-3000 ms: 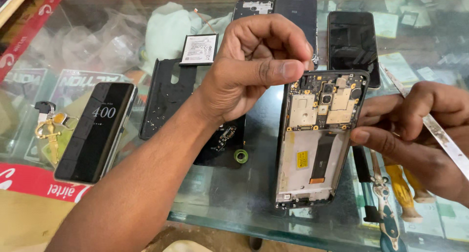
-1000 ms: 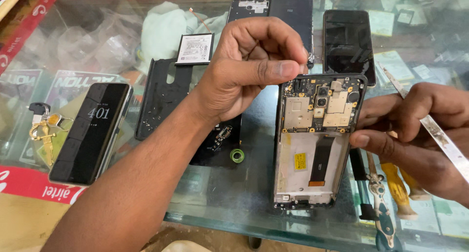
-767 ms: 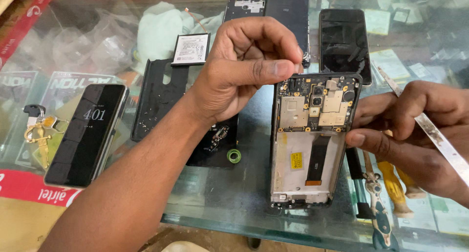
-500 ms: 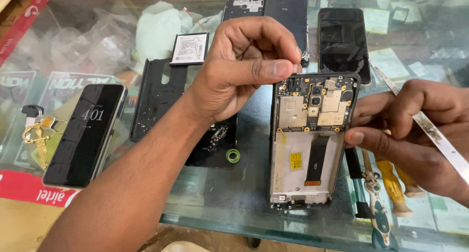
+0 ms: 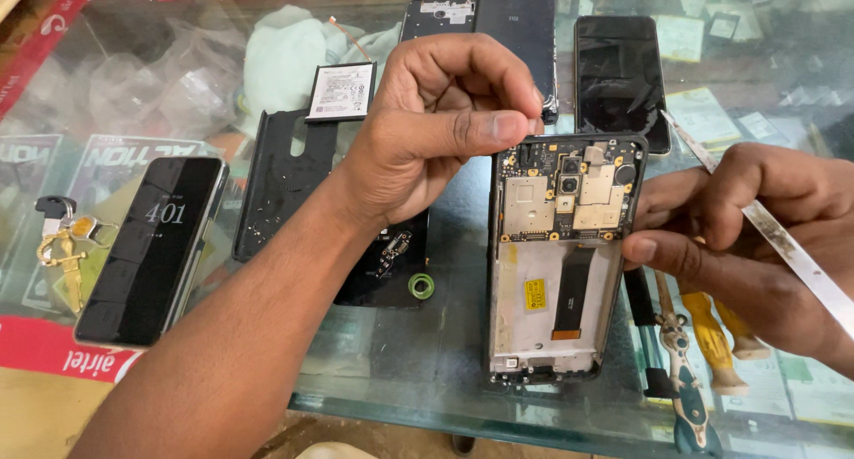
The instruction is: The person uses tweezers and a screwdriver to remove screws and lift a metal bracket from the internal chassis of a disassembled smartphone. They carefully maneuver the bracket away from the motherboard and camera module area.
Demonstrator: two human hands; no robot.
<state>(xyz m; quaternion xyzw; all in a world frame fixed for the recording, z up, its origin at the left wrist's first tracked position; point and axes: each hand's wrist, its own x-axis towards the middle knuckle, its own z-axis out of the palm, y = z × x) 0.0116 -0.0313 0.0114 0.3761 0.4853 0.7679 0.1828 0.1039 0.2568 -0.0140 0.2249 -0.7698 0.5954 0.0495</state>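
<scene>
While your left hand (image 5: 427,143) hovers over the top edge of the opened phone (image 5: 560,254), its thumb and forefinger are pressed together at the upper left corner of the frame, pinching something too small to make out. Your right hand (image 5: 747,237) steadies the phone's right edge with a fingertip while its other fingers are closed around a thin metal pry tool (image 5: 783,241), which slants up and away. The phone lies face down on the glass counter (image 5: 427,370), back removed, circuit board (image 5: 565,192) bare at the top and a black ribbon cable (image 5: 572,290) running down the middle. A likely risk is that whatever you are pinching slips and drops among the board's components, or that the metal tool swings across the exposed board and scratches or shorts it. The frame could also slide on the smooth glass if the right finger lifts. To the left lie a black back cover (image 5: 285,183), a loose battery (image 5: 342,92), a small green ring (image 5: 421,286), a lit phone (image 5: 151,250) and keys (image 5: 62,237). More dark phones (image 5: 618,81) sit just beyond. Yellow-handled screwdrivers (image 5: 721,352) crowd the space under your right wrist.
</scene>
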